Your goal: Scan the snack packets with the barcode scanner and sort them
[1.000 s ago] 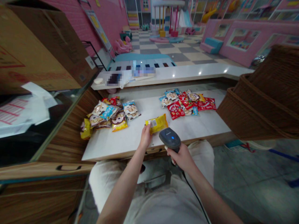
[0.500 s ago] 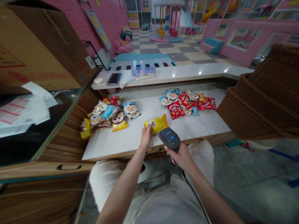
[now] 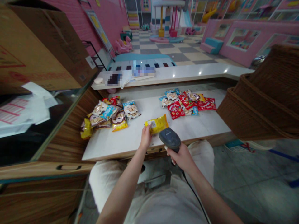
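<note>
My left hand [image 3: 145, 137] grips the near end of a yellow snack packet [image 3: 158, 123], held just above the white counter [image 3: 130, 141]. A dark handheld barcode scanner [image 3: 170, 137] is in my right hand [image 3: 180, 157], fingers wrapped round its handle, head pointing at the packet. Its cable [image 3: 196, 196] runs down past my lap. To the left lies a pile of snack packets [image 3: 109, 115]. Another pile of mostly red packets [image 3: 187, 104] lies at the back right.
Stacked wicker baskets [image 3: 261, 102] stand at the right of the counter. A glass display case with papers [image 3: 21, 112] and cardboard boxes [image 3: 39, 46] fills the left. A raised white ledge [image 3: 177, 74] runs behind the counter, with a pink play area beyond.
The blue light on top of the scanner, lit in the earlier frames, is off now. The yellow packet and both hands have barely shifted.
</note>
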`<state>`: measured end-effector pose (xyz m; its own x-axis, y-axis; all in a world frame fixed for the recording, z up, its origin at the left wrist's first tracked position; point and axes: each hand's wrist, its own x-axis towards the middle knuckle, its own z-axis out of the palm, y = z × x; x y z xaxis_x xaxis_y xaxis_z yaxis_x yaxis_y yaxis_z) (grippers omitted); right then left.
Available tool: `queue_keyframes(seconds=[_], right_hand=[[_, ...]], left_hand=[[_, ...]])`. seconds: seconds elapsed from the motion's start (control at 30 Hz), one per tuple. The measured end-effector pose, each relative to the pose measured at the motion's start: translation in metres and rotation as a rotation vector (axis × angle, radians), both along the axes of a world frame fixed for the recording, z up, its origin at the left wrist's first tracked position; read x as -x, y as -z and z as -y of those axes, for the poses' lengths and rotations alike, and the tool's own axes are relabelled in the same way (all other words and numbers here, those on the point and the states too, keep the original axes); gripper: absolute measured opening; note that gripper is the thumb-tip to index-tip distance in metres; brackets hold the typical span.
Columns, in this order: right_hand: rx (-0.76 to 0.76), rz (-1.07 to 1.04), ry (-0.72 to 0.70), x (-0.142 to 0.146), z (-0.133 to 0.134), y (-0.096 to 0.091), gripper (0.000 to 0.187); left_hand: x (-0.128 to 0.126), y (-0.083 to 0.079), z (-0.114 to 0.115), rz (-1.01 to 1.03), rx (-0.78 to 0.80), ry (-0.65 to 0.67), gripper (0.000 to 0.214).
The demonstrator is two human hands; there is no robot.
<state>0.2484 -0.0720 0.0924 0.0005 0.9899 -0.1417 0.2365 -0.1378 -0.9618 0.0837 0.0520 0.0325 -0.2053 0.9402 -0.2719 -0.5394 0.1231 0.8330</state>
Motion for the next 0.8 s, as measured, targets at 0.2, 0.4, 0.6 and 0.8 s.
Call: queue_keyframes(seconds=[0.2,0.4,0.6,0.8], right_hand=[[0.004,-0.005,0.008,-0.002,0.001,0.0,0.027],[0.013,-0.026,0.018,-0.006,0.002,0.006,0.027],[0.005,-0.034,0.033,-0.013,0.002,0.016,0.028],[0.027,-0.053,0.051,-0.02,0.002,0.025,0.03]], left_hand=[[-0.001,0.001,-0.007,-0.037,0.027,-0.018,0.032],[0.045,-0.031,-0.051,-0.582,-0.339,-0.104,0.042],[0.126,-0.072,-0.096,-1.581,-0.377,-0.12,0.044],[0.141,-0.071,-0.105,-1.93,-0.259,0.098,0.056]])
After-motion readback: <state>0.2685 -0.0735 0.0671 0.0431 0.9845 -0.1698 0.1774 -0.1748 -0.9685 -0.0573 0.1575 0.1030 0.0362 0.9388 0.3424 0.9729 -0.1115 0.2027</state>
